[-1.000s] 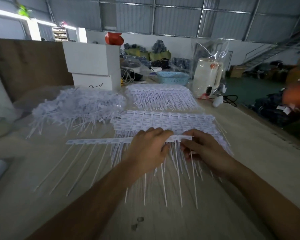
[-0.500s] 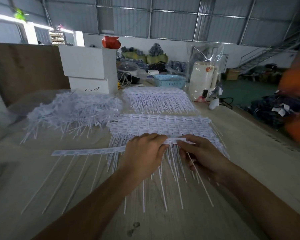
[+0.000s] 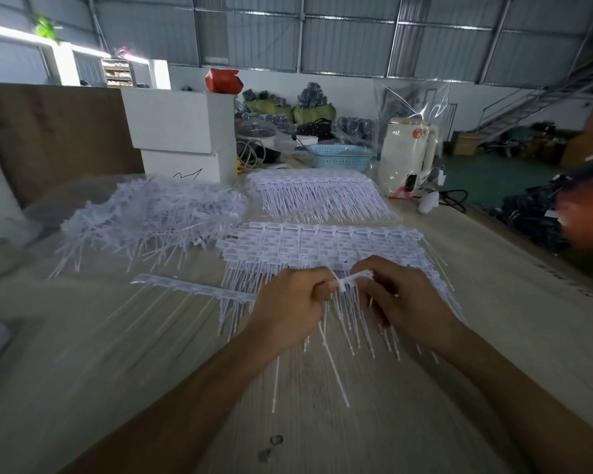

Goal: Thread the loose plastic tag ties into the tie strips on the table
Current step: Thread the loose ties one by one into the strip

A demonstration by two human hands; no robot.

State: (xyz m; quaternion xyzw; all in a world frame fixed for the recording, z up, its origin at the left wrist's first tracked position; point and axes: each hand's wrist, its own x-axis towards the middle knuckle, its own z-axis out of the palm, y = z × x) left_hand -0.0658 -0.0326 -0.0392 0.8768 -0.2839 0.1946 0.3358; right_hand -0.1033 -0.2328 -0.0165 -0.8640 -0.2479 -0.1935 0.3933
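A long white tie strip (image 3: 192,287) runs across the wooden table (image 3: 83,371) in front of me, thin tails hanging from it toward me. My left hand (image 3: 288,309) grips the strip near its right end, fingers curled over it. My right hand (image 3: 401,302) pinches the strip's end piece (image 3: 351,280) between thumb and fingers. Under both hands lies a stack of filled tie strips (image 3: 322,244). A heap of loose tag ties (image 3: 151,220) sits at the left.
A second stack of filled strips (image 3: 315,193) lies farther back. White boxes (image 3: 182,131), a blue basket (image 3: 339,157) and a white kettle (image 3: 408,152) stand along the far edge. A brown board (image 3: 49,138) leans at the back left. The table's right edge runs diagonally.
My hands have drawn closer together at the strip's right end, and my right hand now pinches the end piece. The strip's left part has shifted slightly right.
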